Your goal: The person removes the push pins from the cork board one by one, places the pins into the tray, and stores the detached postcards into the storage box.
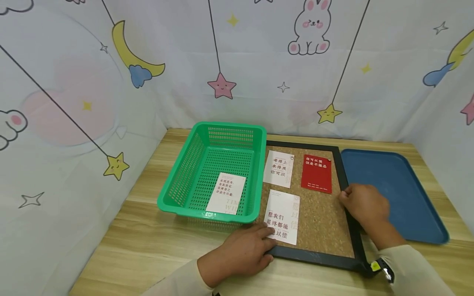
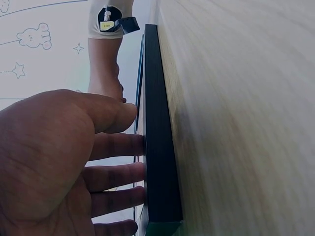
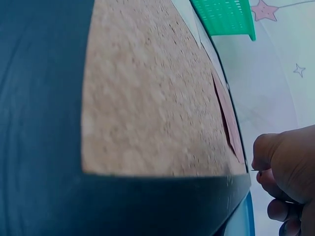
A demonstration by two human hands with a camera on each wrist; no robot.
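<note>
A black-framed cork board [image 1: 322, 222] lies on the table with several cards. My left hand [image 1: 242, 250] rests with spread fingers over its lower left edge, fingertips on the lower white card [image 1: 284, 205]. In the left wrist view those fingers reach over the black frame [image 2: 160, 147]. My right hand [image 1: 366, 205] is above the board's right frame, fingers curled. In the right wrist view, the thumb and forefinger pinch a small pin [image 3: 254, 170], only its thin tip showing. A red card [image 1: 317, 174] and another white card [image 1: 278, 168] each have a pin at the upper right corner.
A green basket [image 1: 174, 164] stands left of the board, slightly over its edge, with a white card [image 1: 226, 193] inside. To the right is a blue tray [image 1: 400, 189]. A patterned curtain [image 1: 259, 111] hangs behind the wooden table [image 1: 137, 242].
</note>
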